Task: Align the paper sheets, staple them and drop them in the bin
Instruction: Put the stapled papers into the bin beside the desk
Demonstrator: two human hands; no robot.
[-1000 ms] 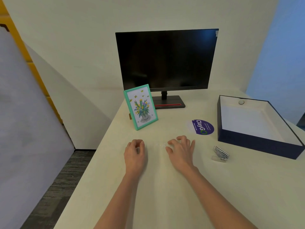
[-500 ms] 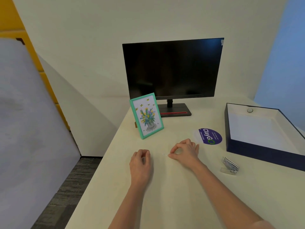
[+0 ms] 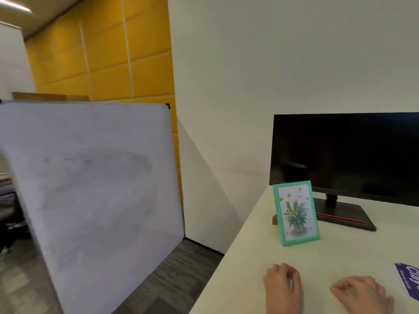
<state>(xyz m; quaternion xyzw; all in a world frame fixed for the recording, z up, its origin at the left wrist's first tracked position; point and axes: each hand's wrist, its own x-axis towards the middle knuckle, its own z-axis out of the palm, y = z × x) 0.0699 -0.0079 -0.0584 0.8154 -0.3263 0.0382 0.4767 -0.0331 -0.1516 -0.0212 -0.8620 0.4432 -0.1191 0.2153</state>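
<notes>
A large whiteboard (image 3: 90,196) is leaning well to the left of both hands, standing on the floor beside the cream tabletop (image 3: 244,264). A dark monitor (image 3: 347,155) is sitting beyond the hands at the far edge, and a green picture frame (image 3: 295,213) is standing upright just past the left hand (image 3: 283,285), in front of the monitor's base. A purple sticker (image 3: 409,281) is lying just right of the right hand (image 3: 360,293). Both hands are resting palm down on the tabletop, a little apart, fingers loosely curled, each grip enclosing nothing I can make out. The paper sheets are too pale against the tabletop to tell; the stapler and bin are lying outside the view.
</notes>
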